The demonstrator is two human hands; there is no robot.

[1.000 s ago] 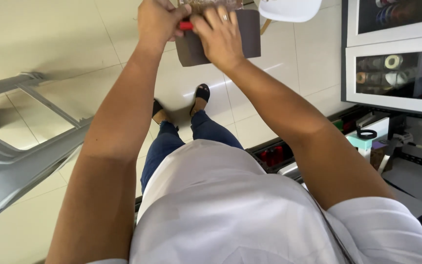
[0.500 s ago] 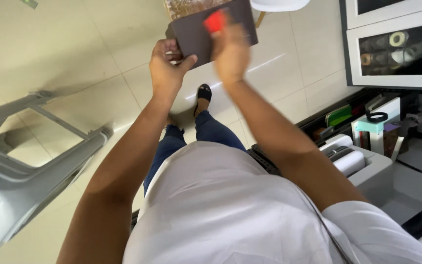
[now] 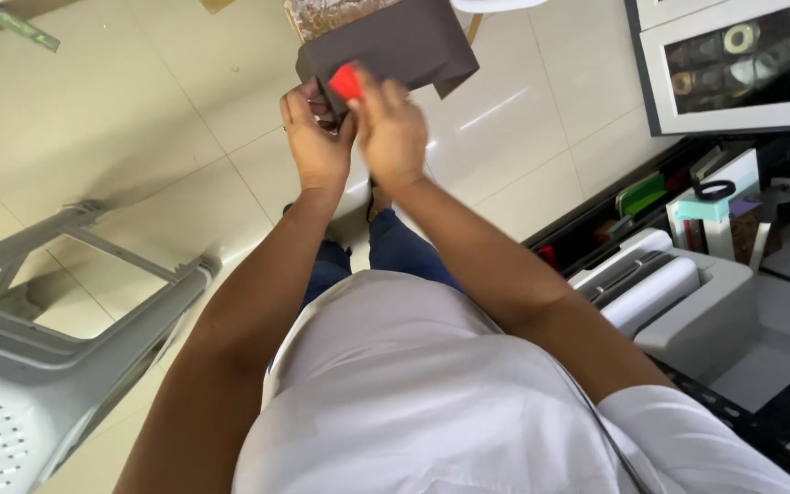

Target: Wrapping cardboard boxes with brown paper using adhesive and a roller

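at twelve o'clock both hands close on the dark fabric piece, left hand pinching its lower edge, right hand gripping a small red tool; best worked steadily, fabric taut.

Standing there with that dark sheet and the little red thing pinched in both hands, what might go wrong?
1. The dark sheet is gripped only at its lower corner by the left hand and right hand, so it may sag or slip.
2. The small red piece sits just at the fingertips; it might drop to the tiled floor.
3. A grey chair stands close at the left, a possible trip hazard.
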